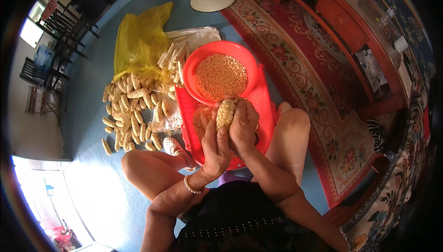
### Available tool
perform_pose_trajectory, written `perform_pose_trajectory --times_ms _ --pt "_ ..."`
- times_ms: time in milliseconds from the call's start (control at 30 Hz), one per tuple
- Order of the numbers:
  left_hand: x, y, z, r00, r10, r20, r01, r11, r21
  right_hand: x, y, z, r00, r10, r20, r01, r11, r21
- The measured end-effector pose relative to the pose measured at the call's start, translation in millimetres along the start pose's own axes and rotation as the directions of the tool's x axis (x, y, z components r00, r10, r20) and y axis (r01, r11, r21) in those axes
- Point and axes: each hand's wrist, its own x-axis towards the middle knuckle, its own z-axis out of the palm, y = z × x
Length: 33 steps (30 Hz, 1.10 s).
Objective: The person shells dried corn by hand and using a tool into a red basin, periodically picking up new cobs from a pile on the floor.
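Observation:
A pale dried corn cob (225, 114), still bearing kernels, is held upright between my two hands. My left hand (216, 148) grips its lower left side, with a beaded bracelet on the wrist. Around its right side and top close the fingers of my right hand (243, 122). Both hands are above a red plastic tray (264, 113) that holds loose kernels, partly hidden by my hands. At the tray's far end rests a round red plastic basin (189, 75) with many shelled kernels (221, 77) inside.
Many unshelled cobs (131, 113) lie heaped on the blue floor at left, spilling from a yellow mesh sack (138, 41). Thin bare cobs (173, 58) lie on white sheeting behind. A white stand base (213, 1), patterned rug (287, 58) and red wooden table (384, 65) stand farther out.

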Motion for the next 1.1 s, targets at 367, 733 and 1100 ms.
perform_pose_trajectory --times_ms 367,733,1100 --pt "8 7 -5 0.98 -0.179 0.091 0.189 0.975 -0.117 0 -2 -2 0.986 -0.055 0.156 0.092 0.966 -0.24" --pt "5 1 -1 0.977 -0.213 0.014 0.213 0.965 -0.151 2 15 -12 0.997 -0.03 0.072 0.043 0.982 -0.183" --pt "10 -33 -21 0.707 -0.658 0.258 0.601 0.367 -0.709 30 38 -36 0.768 0.639 -0.051 -0.599 0.743 0.299"
